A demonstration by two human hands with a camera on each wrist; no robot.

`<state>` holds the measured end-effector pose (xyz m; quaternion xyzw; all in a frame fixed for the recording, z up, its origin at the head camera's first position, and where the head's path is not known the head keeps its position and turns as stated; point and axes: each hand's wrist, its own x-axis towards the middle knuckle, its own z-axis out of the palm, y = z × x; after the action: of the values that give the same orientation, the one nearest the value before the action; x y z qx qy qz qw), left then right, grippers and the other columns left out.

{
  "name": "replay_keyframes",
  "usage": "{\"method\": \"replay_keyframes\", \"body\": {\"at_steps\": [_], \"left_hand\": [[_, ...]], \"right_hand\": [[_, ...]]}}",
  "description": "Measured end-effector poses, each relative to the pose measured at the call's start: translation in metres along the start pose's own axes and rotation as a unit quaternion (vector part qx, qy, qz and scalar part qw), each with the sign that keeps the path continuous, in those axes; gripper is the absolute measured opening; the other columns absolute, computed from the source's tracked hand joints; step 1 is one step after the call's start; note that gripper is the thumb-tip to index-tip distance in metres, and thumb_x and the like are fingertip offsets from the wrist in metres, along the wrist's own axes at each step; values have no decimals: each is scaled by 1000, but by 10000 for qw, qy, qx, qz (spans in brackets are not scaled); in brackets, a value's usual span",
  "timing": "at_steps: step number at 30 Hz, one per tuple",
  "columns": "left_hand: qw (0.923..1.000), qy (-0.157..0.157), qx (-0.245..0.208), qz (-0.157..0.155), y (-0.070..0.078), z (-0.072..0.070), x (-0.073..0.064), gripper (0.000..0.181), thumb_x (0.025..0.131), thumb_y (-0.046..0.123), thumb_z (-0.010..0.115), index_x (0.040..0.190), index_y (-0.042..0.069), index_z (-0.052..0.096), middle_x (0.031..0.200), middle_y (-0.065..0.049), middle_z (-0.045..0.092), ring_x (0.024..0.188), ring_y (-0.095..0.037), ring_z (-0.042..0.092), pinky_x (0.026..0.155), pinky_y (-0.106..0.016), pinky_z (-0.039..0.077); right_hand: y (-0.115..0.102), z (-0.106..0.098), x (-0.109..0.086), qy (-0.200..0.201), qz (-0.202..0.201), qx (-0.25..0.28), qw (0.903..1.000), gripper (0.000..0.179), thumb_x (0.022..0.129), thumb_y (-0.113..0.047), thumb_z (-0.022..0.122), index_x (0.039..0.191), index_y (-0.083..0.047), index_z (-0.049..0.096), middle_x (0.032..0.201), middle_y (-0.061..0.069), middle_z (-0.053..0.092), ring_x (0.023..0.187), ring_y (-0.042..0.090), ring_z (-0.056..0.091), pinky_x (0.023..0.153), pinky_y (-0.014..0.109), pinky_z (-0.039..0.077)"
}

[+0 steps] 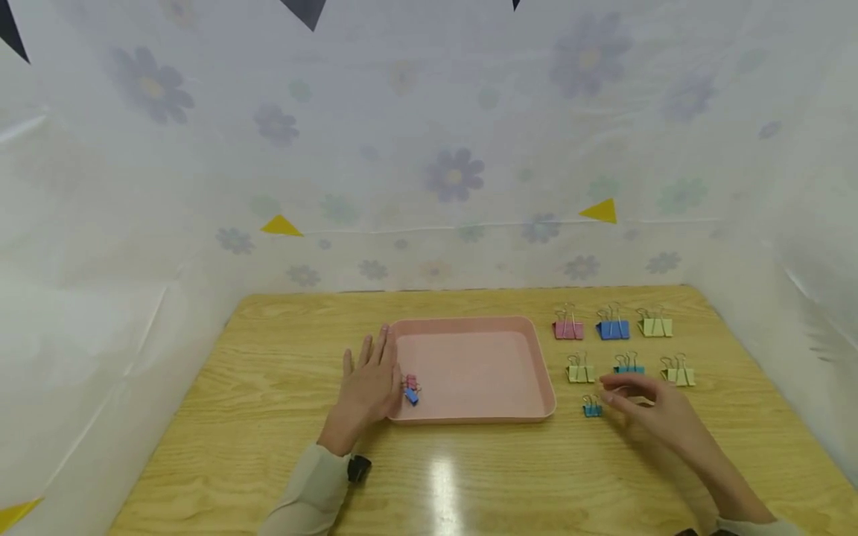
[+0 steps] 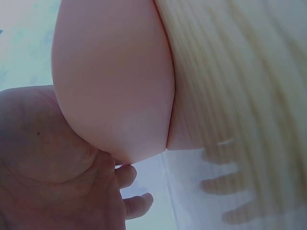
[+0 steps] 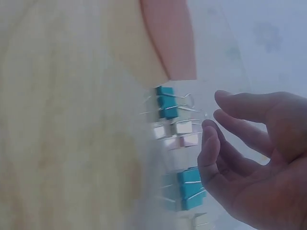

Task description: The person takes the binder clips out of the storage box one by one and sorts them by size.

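My left hand (image 1: 367,383) lies against the left rim of a pink tray (image 1: 476,415), fingers extended. In the left wrist view its palm (image 2: 45,163) touches the tray's outer wall (image 2: 117,86). A small pink binder clip (image 1: 412,381) and a small blue binder clip (image 1: 412,397) sit inside the tray near that hand. Right of the tray stands a small teal binder clip (image 1: 592,409). Close beside it hovers my right hand (image 1: 653,413), thumb and fingers loosely bent and apart. The right wrist view shows a gap between those fingertips and the small teal clip (image 3: 167,102).
Larger binder clips stand in two rows at the right: pink (image 1: 568,330), blue (image 1: 614,330) and yellow (image 1: 656,327) behind; yellow-green (image 1: 579,374), teal (image 1: 628,369) and another yellow-green (image 1: 679,377) in front. A flowered white sheet (image 1: 375,179) encloses the wooden table (image 1: 268,387).
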<state>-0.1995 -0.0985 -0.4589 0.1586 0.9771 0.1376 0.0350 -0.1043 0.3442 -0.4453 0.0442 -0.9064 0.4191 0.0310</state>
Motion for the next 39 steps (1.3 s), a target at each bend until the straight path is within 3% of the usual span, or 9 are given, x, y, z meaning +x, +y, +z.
{"method": "replay_keyframes", "body": {"at_steps": [6,15,39], "left_hand": [[10000,57,-25,21,0,0,2,61,111,26,33,164,2,15,171,-14,14,154,-41,17,118,-70,11],[10000,30,31,12,-3,4,3,62,112,28,32,165,4,13,171,-12,13,155,-40,15,118,-69,10],[10000,-7,91,-8,-4,5,4,61,112,29,31,165,4,13,172,-11,12,155,-40,15,118,-69,11]], "right_hand": [[-17,2,6,5,-238,275,9993,28,99,-16,71,123,-2,72,113,15,74,96,1,66,76,24,58],[-42,33,21,-207,-626,940,9934,28,99,-11,70,124,0,70,115,19,72,98,9,69,75,31,61],[-81,95,50,-468,-1127,1363,9831,24,97,-11,72,118,-2,74,117,15,71,98,20,70,83,33,60]]}}
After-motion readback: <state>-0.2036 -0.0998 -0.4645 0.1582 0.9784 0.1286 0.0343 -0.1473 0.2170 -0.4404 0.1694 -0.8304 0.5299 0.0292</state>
